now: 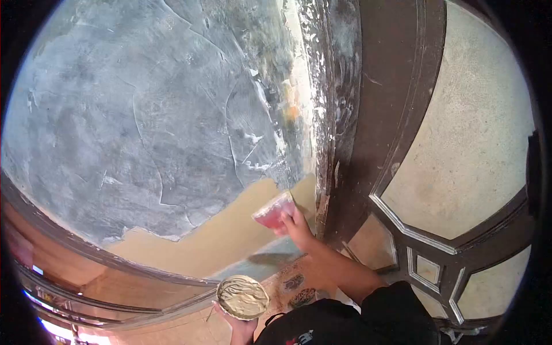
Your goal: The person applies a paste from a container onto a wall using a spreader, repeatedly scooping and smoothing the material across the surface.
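My right hand (297, 227) grips a red putty spreader (269, 218) whose pale edge is smeared with filler. The spreader lies against the wall over a smooth tan coat (201, 253), which runs along the lower part of the wall. Above the coat, the wall is rough blue-grey plaster (144, 109) with ridges and white flecks. Low in the view, my left hand (244, 326) supports a round bowl (221, 300) from beneath. Creamy tan filler (244, 296) with wavy streaks is in the bowl. The left fingers are partly hidden under it.
A dark brown frame (385, 75), spattered white along its wall-side edge, stands at the right. It surrounds pale panels (460, 121) with raised mouldings. Below the wall runs a brown ledge (172, 279). Dark patches (302, 297) mark the surface near my body.
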Demonstrator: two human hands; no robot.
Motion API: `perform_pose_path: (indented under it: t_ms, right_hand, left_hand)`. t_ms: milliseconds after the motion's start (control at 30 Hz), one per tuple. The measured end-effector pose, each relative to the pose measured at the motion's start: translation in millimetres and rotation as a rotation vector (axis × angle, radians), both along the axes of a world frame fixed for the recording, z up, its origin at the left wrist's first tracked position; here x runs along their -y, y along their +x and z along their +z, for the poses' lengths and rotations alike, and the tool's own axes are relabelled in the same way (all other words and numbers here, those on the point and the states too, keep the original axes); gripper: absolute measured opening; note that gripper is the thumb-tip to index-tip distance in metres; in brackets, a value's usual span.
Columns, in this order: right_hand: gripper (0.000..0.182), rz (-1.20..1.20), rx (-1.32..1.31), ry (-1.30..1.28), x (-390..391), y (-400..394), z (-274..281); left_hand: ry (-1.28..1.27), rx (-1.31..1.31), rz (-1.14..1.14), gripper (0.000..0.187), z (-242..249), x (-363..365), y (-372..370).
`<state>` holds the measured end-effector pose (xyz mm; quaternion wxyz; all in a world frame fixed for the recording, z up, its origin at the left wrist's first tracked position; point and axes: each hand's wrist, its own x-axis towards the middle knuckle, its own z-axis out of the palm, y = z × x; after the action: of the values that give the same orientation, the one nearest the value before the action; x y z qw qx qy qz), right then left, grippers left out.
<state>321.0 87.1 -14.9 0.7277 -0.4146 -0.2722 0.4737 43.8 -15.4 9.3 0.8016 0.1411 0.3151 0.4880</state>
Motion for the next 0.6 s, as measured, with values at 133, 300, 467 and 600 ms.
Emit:
perform_pose_path:
  t_ms: [133,300,467,600]
  right_hand:
    - [0.025,0.143,-0.2,-0.335,31,21,-157]
    - [0.026,-0.051,-0.245,-0.341,38,24,-84]
    - [0.033,-0.035,-0.133,-0.241,14,51,-16]
    - [0.036,-0.04,0.022,-0.413,27,65,-128]
  left_hand:
    - [0.285,-0.191,-0.014,0.073,-2,3,1]
    - [-0.001,0.025,0.105,0.08,-7,-2,3]
    - [-0.022,0.033,0.109,0.081,-3,0,14]
    - [-0.002,0.071,0.108,0.079,0,4,19]
